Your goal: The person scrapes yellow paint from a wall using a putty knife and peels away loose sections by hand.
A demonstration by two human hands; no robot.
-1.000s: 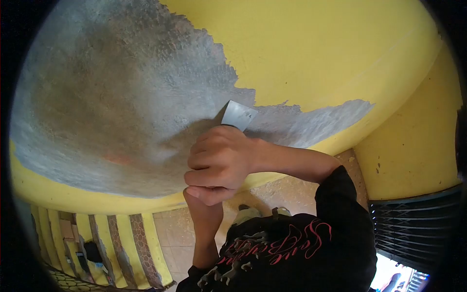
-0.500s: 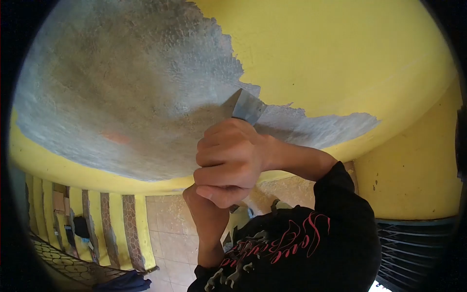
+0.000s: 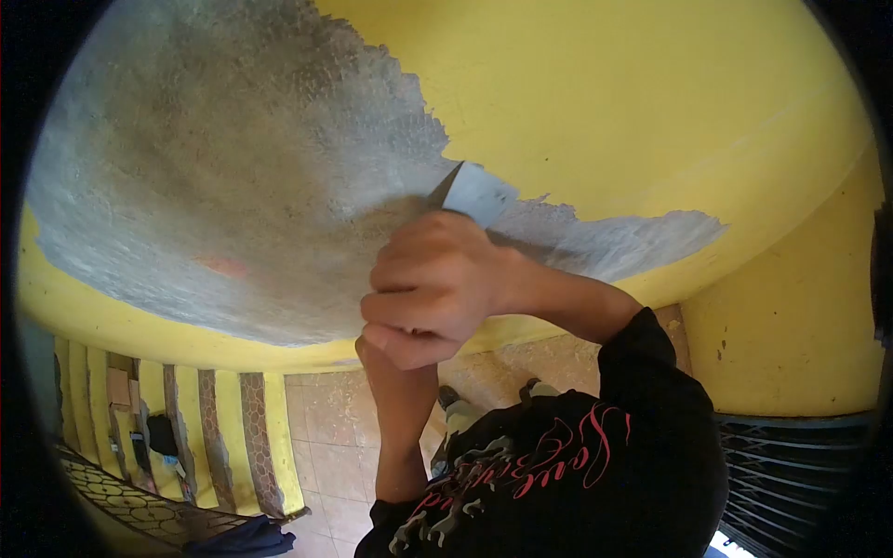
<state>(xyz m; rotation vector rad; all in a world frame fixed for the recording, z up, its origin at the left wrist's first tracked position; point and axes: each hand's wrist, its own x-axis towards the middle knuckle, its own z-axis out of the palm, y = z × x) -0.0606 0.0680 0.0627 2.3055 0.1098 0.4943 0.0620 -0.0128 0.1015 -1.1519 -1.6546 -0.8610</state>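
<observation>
My right hand [image 3: 433, 284] is closed in a fist around a paint scraper [image 3: 478, 193], whose handle is hidden inside it. The scraper's flat metal blade points up at the wall, right by the ragged edge between yellow paint [image 3: 605, 102] and a large bare grey patch [image 3: 251, 158]. My left hand [image 3: 374, 352] comes up from below and meets the right fist. Only its wrist side shows; its fingers are hidden behind the right hand.
Light flecks are scattered over the tiled floor [image 3: 339, 460] near my feet [image 3: 449, 395]. Yellow-edged steps [image 3: 228, 437] with a metal railing [image 3: 112, 493] and dark cloth [image 3: 244, 538] lie lower left. A dark metal lattice gate [image 3: 791, 484] stands lower right.
The blade has tipped and now looks brighter, its far corner moved slightly up and right. Both hands have shifted slightly left. The view has tilted a little.
</observation>
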